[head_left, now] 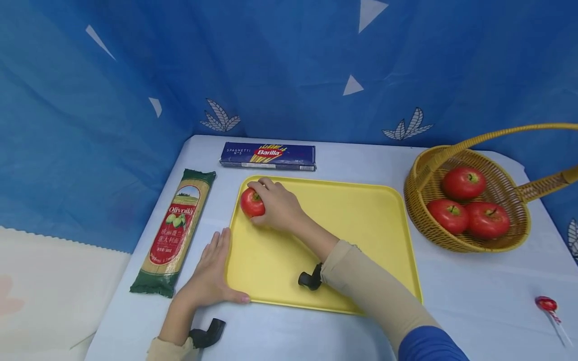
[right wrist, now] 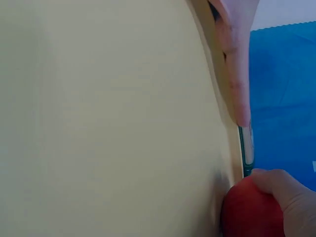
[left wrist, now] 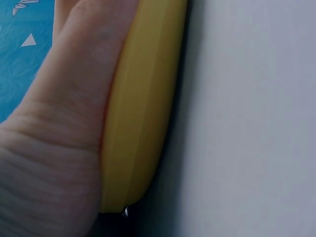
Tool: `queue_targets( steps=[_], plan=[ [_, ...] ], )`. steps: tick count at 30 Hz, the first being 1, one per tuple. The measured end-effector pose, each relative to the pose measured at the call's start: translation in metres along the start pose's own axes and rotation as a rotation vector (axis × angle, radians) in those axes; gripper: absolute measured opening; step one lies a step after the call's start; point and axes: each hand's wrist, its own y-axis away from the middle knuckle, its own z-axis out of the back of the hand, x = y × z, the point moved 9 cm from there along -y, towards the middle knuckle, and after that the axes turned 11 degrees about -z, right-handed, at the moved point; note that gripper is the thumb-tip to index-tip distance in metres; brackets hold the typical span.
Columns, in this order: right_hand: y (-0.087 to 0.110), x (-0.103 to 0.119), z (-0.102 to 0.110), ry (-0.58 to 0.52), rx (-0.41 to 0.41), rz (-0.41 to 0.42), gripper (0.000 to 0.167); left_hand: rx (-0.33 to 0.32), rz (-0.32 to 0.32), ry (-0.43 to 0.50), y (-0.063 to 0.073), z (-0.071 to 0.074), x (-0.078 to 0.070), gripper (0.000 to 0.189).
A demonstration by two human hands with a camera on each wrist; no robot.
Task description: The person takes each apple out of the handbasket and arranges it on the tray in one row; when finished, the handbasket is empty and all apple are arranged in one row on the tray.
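A yellow tray [head_left: 343, 235] lies in the middle of the white table. At its far left corner my right hand [head_left: 276, 205] grips a red apple [head_left: 251, 203], fingers over the top and thumb at the near side. The right wrist view shows the apple [right wrist: 249, 210] low over the tray floor, close to the rim. My left hand [head_left: 212, 273] rests along the tray's near left corner, fingers straight against the left side and thumb along the front edge. In the left wrist view the palm [left wrist: 74, 98] lies against the tray's yellow outer wall [left wrist: 143, 98].
A wicker basket [head_left: 413, 210] with a tall handle stands on the right, holding three red apples [head_left: 487, 220]. Behind the tray lies a blue spaghetti box [head_left: 271, 156]. An Olivoilà pasta packet [head_left: 173, 233] lies left of it. A lollipop [head_left: 547, 304] sits at the near right.
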Motion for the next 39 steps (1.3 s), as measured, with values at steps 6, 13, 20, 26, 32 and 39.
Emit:
queue_targets(
  steps=[6, 13, 20, 26, 32, 39],
  plan=[
    [-0.003, -0.004, -0.008, -0.195, 0.094, -0.010, 0.090, 0.007, 0.004, 0.004, 0.000, -0.001, 0.000, 0.155],
    [0.005, -0.011, -0.009, -0.297, 0.151, 0.019, 0.094, 0.006, 0.002, -0.008, -0.001, 0.001, 0.001, 0.156],
    [0.019, -0.014, 0.006, -0.192, 0.071, 0.015, 0.097, 0.005, 0.000, 0.000, 0.000, -0.001, 0.000, 0.156],
    [0.048, -0.012, 0.038, -0.277, 0.036, 0.072, 0.086, -0.002, 0.001, -0.002, 0.000, 0.000, 0.000, 0.157],
    [0.096, -0.023, 0.077, -0.305, -0.028, 0.081, 0.075, -0.008, 0.005, 0.004, -0.001, 0.000, 0.000, 0.159],
    [0.151, -0.062, 0.117, -0.369, -0.201, 0.070, 0.072, -0.007, -0.004, 0.013, -0.002, -0.001, 0.002, 0.160]
  ],
)
